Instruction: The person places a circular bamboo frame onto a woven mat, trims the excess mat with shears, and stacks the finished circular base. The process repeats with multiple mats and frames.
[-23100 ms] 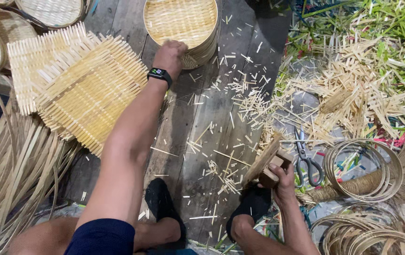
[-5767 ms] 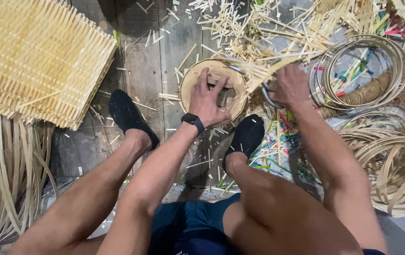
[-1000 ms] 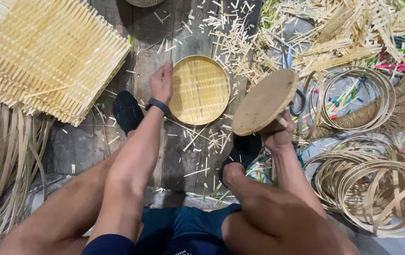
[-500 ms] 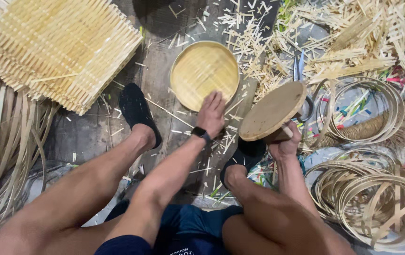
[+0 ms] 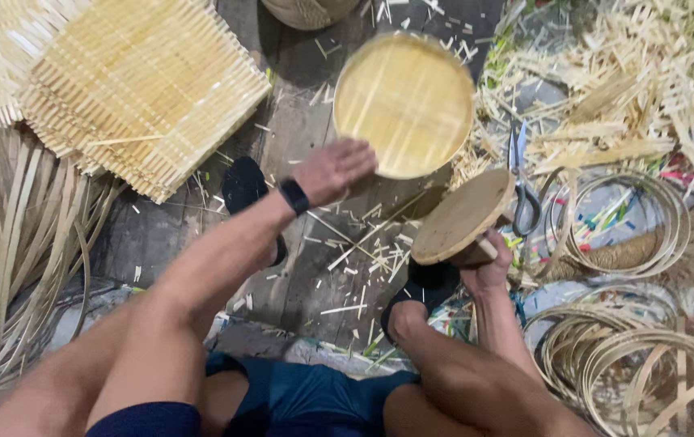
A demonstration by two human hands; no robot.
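Note:
A round woven bamboo tray [image 5: 405, 103] lies on the dark wooden floor ahead of me. My left hand [image 5: 332, 170], with a black watch at the wrist, hovers flat over the floor just left of the tray's near rim and holds nothing. My right hand [image 5: 486, 265] grips the underside of a round wooden disc-shaped form [image 5: 462, 215], which tilts up above my right foot. Scissors [image 5: 522, 182] lie on the floor just beyond the disc.
Square woven bamboo mats [image 5: 129, 89] are stacked at upper left. Long bamboo strips [image 5: 7, 243] curve at the left. Bamboo hoops [image 5: 646, 356] pile at lower right, with another hoop [image 5: 618, 222] above them. Cut splinters [image 5: 630, 89] litter the upper right. A basket [image 5: 306, 10] stands at the top edge.
My left hand has moved back up toward the round tray's rim. The wooden disc in my right hand has stayed tilted and dropped slightly. The view has shifted a little.

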